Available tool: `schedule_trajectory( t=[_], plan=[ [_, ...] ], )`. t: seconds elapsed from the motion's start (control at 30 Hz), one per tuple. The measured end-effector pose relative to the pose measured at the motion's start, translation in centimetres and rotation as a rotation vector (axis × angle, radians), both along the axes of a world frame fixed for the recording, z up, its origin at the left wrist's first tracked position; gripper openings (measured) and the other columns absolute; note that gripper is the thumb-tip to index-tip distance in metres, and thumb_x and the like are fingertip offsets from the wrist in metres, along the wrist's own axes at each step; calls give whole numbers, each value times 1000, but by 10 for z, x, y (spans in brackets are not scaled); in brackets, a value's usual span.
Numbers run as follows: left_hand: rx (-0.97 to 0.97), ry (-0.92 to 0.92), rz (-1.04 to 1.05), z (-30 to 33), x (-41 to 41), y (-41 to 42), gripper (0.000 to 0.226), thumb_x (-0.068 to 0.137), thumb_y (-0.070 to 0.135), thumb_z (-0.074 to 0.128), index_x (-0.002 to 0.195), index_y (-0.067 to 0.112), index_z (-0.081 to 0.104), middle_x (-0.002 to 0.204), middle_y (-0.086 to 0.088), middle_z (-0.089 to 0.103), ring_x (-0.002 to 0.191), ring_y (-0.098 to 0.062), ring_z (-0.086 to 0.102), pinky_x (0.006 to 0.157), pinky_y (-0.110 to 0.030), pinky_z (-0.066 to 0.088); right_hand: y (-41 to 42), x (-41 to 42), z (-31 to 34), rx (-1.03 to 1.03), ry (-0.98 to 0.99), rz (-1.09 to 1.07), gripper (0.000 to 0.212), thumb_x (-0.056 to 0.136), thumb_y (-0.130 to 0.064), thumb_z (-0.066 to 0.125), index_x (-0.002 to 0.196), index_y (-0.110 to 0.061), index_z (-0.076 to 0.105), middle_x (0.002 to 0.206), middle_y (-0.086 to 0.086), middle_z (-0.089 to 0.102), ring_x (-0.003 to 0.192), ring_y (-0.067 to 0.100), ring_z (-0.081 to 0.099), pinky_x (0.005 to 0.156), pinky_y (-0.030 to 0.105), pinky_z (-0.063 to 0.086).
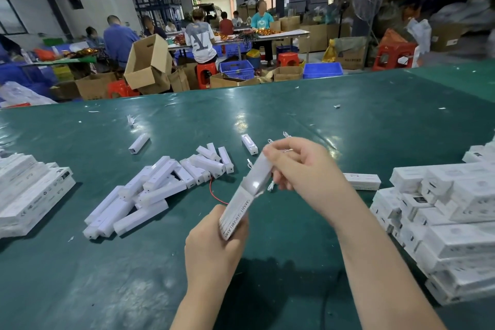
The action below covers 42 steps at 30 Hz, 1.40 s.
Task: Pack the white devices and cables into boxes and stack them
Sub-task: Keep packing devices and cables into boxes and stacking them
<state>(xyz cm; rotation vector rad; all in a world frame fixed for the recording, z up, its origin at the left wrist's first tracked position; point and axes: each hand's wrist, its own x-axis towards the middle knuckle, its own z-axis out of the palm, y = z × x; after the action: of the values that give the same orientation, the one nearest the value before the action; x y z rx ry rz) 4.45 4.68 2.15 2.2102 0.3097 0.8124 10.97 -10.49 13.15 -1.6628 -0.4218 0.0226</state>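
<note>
The green table (334,126) stretched out in front of me in a big workshop, with other people (199,40) seated at long tables in the background among cardboard cartons (148,61), blue crates (237,68) and red stools (205,72).

My left hand (211,246) gripped the lower end of a long white box (234,215), fingers curled round it, the box tilted up and away from me. A white device (255,175) stuck out of its open top — partly in, partly still showing. My right hand (300,166) was at the upper end of that device, fingers curled and pinching it along with a thin white cable (271,185) that dangled just beside it.

To my left lay a loose heap of devices (150,190), with a red wire (214,191) running out beside them. One device (139,143) and another (249,144) lay apart, farther back. At the far left edge sat a stack of packed boxes (32,193); at my right a bigger pile of boxes (442,220) — some tipped at angles — and a single box (363,181) lying flat just before it. Small paper scraps (130,120) dotted the tabletop.
</note>
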Motion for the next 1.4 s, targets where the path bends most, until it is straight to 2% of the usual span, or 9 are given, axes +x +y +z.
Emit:
schedule_trajectory(
  t=[0.13, 0.33, 0.5, 0.57, 0.7, 0.87, 1.07, 1.23, 1.4],
  plan=[
    [-155, -88, 31, -2, 3, 3, 42, 77, 49, 61, 68, 13, 41, 49, 8, 35, 48, -10, 28, 45, -20, 25, 4, -4, 0, 8, -212, -34, 9, 94, -33, 60, 98, -38, 54, 60, -8, 53, 58, 12, 51, 67, 43, 55],
    [-199, -107, -8, -3, 5, 2, 37, 78, 44, 62, 69, 11, 48, 53, 0, 37, 50, -8, 28, 48, -24, 28, 15, -11, -4, -168, -420, 89, 14, 94, -30, 60, 87, -31, 72, 70, -6, 47, 62, 9, 43, 66, 13, 35],
    [-598, -333, -18, 11, 1, -1, 24, 76, 37, 67, 66, 17, 58, 49, 5, 43, 45, -9, 39, 43, -18, 33, 11, -6, -3, 56, -362, -10, 18, 94, -27, 55, 102, -36, 69, 69, -10, 50, 63, 14, 47, 60, 29, 45],
    [-667, -468, -8, 18, -1, 1, 20, 78, 32, 65, 62, 24, 56, 48, 5, 45, 43, -8, 40, 42, -17, 35, 6, 5, -11, 87, -331, -98, 20, 94, -24, 53, 98, -35, 69, 66, -12, 52, 57, 6, 46, 50, 19, 41],
    [-692, -484, 1, 18, 0, 2, 21, 78, 32, 65, 63, 25, 53, 47, 3, 46, 45, -9, 41, 45, -17, 37, 11, 44, -55, -598, -270, -196, 29, 98, -21, 46, 122, -27, 63, 100, -2, 62, 87, 5, 58, 79, 24, 48],
    [-699, -331, -32, 13, 5, 0, 30, 88, 14, 69, 62, 25, 58, 49, 5, 47, 43, -6, 42, 44, -13, 36, 40, 73, -112, -1242, -161, -16, 47, 101, -41, 39, 144, -22, 42, 148, 10, 35, 136, 34, 28, 111, 41, 27],
    [-738, -134, -16, 7, 12, 5, 18, 87, 14, 68, 71, 16, 60, 52, 3, 53, 46, -8, 49, 48, -13, 43, 53, 74, -111, -1022, -225, -84, 38, 90, 1, 47, 116, -16, 69, 120, 5, 62, 114, 25, 57, 91, 29, 46],
    [-975, -78, -64, 12, 17, 5, 16, 83, 13, 74, 84, 0, 64, 72, -7, 73, 71, -15, 72, 68, -24, 57, 39, 24, -82, -318, -157, 58, 25, 82, 0, 66, 90, -20, 77, 76, -21, 71, 78, -4, 68, 75, 13, 52],
    [-1178, -25, -176, 18, 13, 0, 22, 82, 8, 72, 71, 5, 54, 64, -5, 63, 65, -12, 65, 71, -21, 57, 24, -6, -54, -347, -355, 47, 22, 77, -1, 70, 85, -19, 80, 75, -12, 73, 72, 4, 68, 72, 19, 54]
  ],
)
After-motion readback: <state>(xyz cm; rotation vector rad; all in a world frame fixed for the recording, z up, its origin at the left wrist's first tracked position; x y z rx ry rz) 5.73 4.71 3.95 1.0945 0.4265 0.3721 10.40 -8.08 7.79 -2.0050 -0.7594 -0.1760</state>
